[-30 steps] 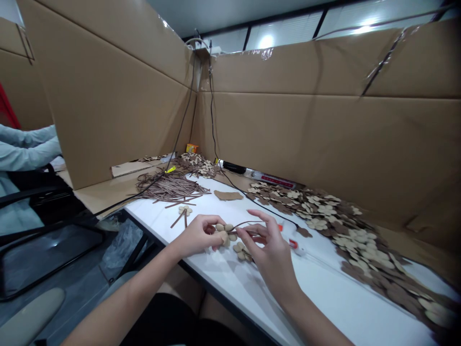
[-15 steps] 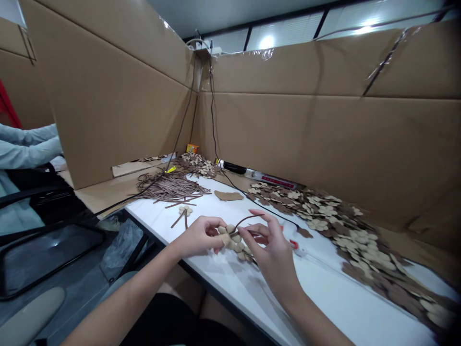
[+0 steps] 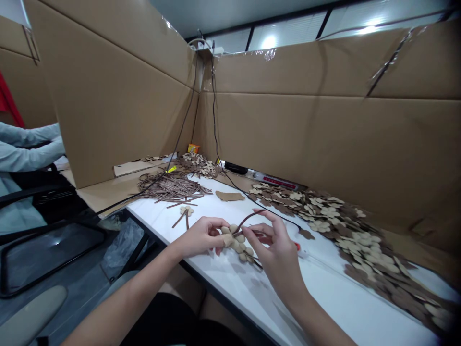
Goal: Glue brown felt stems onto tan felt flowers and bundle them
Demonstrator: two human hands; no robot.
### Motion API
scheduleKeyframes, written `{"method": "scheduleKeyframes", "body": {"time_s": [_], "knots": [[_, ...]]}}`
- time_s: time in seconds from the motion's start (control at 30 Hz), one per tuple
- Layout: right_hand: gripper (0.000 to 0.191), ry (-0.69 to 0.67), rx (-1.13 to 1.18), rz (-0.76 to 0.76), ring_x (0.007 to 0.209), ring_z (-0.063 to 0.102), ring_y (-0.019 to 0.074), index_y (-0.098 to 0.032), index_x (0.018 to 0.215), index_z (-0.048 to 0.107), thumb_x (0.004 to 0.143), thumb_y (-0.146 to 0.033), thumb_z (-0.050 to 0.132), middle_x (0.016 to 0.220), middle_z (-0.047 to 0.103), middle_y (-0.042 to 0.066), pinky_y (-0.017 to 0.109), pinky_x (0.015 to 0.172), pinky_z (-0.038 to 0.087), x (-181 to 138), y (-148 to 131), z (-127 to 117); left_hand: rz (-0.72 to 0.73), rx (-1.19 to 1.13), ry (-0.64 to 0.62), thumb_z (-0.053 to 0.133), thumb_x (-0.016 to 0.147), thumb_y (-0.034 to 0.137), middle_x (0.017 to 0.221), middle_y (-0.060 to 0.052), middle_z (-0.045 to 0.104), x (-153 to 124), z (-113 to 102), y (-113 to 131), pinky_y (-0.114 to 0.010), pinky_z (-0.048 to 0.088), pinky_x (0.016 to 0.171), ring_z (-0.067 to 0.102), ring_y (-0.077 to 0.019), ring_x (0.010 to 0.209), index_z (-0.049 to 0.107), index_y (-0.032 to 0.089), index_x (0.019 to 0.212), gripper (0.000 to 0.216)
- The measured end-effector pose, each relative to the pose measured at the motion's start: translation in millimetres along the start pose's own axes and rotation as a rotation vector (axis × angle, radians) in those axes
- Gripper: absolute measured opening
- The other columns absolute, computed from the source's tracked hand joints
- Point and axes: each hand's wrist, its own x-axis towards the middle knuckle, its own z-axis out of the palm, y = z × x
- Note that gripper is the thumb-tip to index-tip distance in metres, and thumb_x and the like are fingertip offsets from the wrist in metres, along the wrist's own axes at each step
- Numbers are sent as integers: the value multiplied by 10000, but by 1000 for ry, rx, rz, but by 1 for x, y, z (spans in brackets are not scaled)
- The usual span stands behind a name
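Note:
My left hand (image 3: 201, 235) pinches a small tan paper flower (image 3: 230, 235) just above the white table (image 3: 223, 278). Facing it, my right hand (image 3: 277, 250) holds a thin brown strip (image 3: 248, 218) that arches up from the flower. More tan petals (image 3: 245, 252) lie under my right fingers. Both hands are closed in pinches, almost touching each other.
A long heap of tan and brown paper flowers (image 3: 345, 230) runs along the right. Brown strips (image 3: 169, 187) are piled at the back left, with a finished flower (image 3: 184, 211) near them. Cardboard walls (image 3: 288, 134) enclose the desk. Another person's sleeve (image 3: 29, 144) shows at far left.
The brown strip has bent higher into an arch as my right hand shifted slightly right. My left hand has stayed on the flower.

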Motion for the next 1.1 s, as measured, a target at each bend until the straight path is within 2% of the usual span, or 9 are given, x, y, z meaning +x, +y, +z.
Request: {"method": "scheduleKeyframes", "body": {"time_s": [0.13, 0.47, 0.83, 1.1], "knots": [[375, 10, 5, -12, 645, 616, 164, -227, 1085, 442, 802, -430, 582, 729, 675, 4, 254, 589, 496, 1, 0, 0, 8, 11, 8, 608, 761, 324, 644, 5, 568, 0, 0, 3, -163, 361, 442, 499, -62, 486, 581, 127, 837, 213], [319, -49, 29, 25, 691, 631, 148, -250, 1080, 467, 828, -425, 552, 708, 651, -22, 237, 643, 500, 0, 2, 1, 52, 13, 81, 585, 751, 219, 648, -6, 578, -1, 3, 5, -172, 410, 489, 521, -72, 518, 571, 116, 766, 105], [297, -7, 23, 22, 667, 617, 146, -240, 1044, 492, 813, -410, 567, 694, 638, -20, 241, 642, 499, 1, -2, -1, -7, -18, 31, 595, 785, 355, 690, -5, 571, -1, 1, 4, -145, 369, 411, 467, -37, 444, 591, 126, 868, 244], [279, -31, 26, 1, 652, 620, 145, -234, 1042, 490, 821, -388, 562, 672, 633, -23, 223, 585, 491, 0, -5, -2, 17, 35, 91, 598, 744, 243, 659, 8, 578, -1, 2, 6, -155, 408, 453, 497, -57, 497, 582, 133, 805, 127]]}}
